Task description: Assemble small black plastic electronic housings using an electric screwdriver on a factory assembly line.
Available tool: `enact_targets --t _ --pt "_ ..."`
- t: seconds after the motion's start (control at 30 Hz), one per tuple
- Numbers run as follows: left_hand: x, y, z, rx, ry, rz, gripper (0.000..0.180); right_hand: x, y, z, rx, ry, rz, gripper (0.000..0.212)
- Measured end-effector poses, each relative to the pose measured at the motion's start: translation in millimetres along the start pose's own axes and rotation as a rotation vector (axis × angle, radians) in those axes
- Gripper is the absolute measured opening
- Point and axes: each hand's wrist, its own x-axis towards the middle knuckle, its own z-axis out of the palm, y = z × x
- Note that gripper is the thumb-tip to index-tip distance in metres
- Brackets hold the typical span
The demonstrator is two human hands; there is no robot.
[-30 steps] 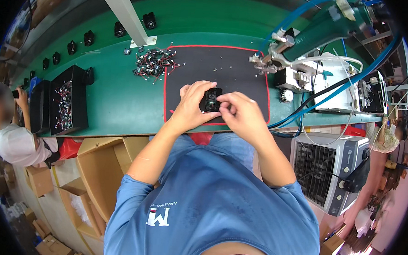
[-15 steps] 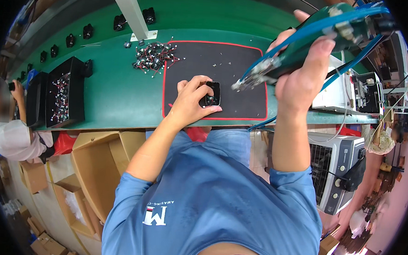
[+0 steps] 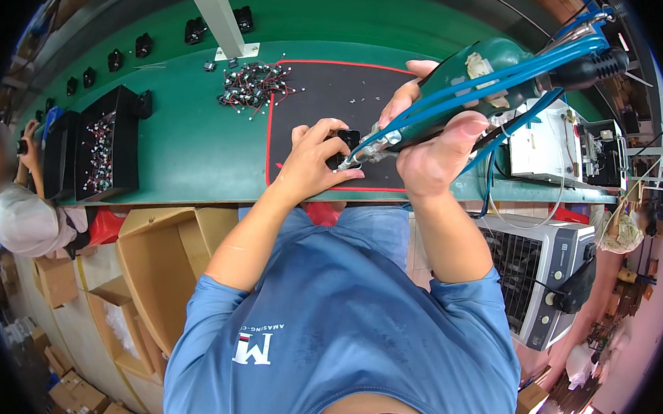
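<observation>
On the black mat point(image 3: 314, 101), left fingers point(image 3: 327, 143) clamp the black part point(image 3: 347, 142); right hand point(image 3: 432, 148) grips the green driver point(image 3: 480, 80).

Bare black mat point(image 3: 318, 109) lies open left of both hands; the wire heap point(image 3: 253, 87) bounds it, blue hoses point(image 3: 503, 73) and a white machine point(image 3: 544, 147) block the right.

Wire pile point(image 3: 254, 87) behind-left of mat point(image 3: 314, 101)

Head-worn fisheye, downward, close over workbench point(image 3: 192, 143)
</observation>
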Motion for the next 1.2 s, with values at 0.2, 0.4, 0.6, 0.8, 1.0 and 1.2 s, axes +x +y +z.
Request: enact_targets --t 0.2,0.4,0.6,0.8,1.0,1.2 --pt "-1 -1 0 -0.012 -0.004 0.005 0.042 -5 2 3 0.026 0.003 0.013 0.108" --pt "0 0 0 -0.023 0.008 -0.009 0.041 -3 0 1 0.019 -0.004 0.004 0.107" --pt "0 -2 1 -0.027 0.008 -0.004 0.041 -3 3 -1 0.025 -0.021 -0.001 0.106" --pt "0 -2 1 -0.042 0.012 -0.013 0.041 -6 6 0 0.017 -0.020 -0.002 0.103" --pt "0 -3 1 -0.045 -0.018 -0.030 0.041 -2 15 3 0.084 -0.031 0.039 0.101" --pt "1 -2 -1 -0.088 -0.012 -0.036 0.080 34 -52 2 0.033 -0.050 -0.033 0.119"
